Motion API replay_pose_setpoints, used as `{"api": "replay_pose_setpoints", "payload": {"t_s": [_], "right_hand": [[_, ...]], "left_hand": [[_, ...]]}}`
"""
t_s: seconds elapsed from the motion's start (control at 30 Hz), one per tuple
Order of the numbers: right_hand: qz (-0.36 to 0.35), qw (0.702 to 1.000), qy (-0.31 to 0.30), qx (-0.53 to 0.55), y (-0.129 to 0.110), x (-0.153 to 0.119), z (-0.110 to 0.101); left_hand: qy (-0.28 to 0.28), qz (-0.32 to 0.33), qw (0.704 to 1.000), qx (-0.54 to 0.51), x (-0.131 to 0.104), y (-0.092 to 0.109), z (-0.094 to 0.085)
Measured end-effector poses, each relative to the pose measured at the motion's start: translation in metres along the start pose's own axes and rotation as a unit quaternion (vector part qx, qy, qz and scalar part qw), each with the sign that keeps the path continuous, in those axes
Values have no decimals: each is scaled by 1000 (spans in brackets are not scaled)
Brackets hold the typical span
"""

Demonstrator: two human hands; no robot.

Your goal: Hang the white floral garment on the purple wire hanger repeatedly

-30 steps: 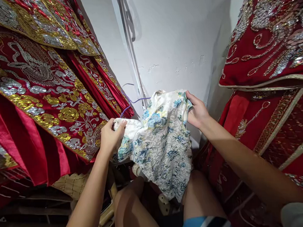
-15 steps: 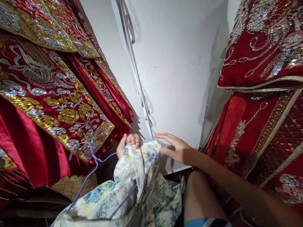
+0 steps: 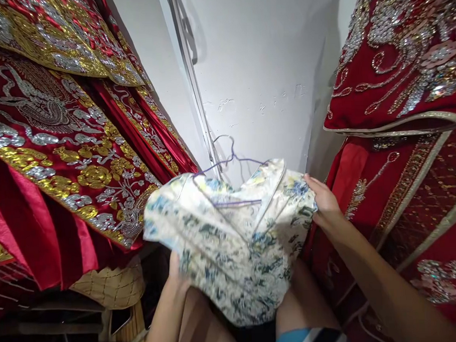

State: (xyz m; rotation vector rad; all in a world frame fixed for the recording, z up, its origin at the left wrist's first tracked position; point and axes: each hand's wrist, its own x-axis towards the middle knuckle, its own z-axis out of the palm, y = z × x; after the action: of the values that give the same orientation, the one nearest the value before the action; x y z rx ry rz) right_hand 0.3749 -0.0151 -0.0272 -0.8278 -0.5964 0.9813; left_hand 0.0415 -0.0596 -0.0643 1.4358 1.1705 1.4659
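Red garments with sequins flank a white wall. Between them, the floral shirt now spreads over the legs, its purple hanger upright at the far side instead of low left. The right hand pinches a sleeve; the left hand's grip is hidden.

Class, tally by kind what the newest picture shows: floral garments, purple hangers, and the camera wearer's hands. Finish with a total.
Floral garment: 1
Purple hanger: 1
Left hand and right hand: 2
Total: 4
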Motion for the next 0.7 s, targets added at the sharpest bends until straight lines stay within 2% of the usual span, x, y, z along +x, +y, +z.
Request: {"api": "replay_pose_setpoints", "payload": {"t_s": [0.1, 0.2, 0.27, 0.37, 0.43, 0.57, 0.63, 0.7], "right_hand": [[-48, 999, -8, 8, -5, 17, 11], [-64, 997, -37, -23, 1, 22, 33], [-58, 996, -50, -40, 7, 18, 47], [-30, 997, -47, -47, 13, 7, 54], [-16, 999, -31, -42, 14, -1, 49], [-7, 999, -33, -24, 20, -15, 30], [-30, 998, -34, -46, 32, -24, 17], [-72, 995, 5, -75, 52, -39, 1]], "left_hand": [[26, -106, 984, -144, -11, -14, -9], [116, -184, 955, -201, -16, -28, -7], [158, -197, 950, -184, -19, -37, -2], [169, -161, 956, -177, -27, -51, 5], [172, -149, 958, -176, -34, -62, 8], [189, -209, 943, -177, -50, -85, 12], [198, -238, 934, -178, -59, -92, 19], [215, -251, 927, -178, -67, -96, 32]]}}
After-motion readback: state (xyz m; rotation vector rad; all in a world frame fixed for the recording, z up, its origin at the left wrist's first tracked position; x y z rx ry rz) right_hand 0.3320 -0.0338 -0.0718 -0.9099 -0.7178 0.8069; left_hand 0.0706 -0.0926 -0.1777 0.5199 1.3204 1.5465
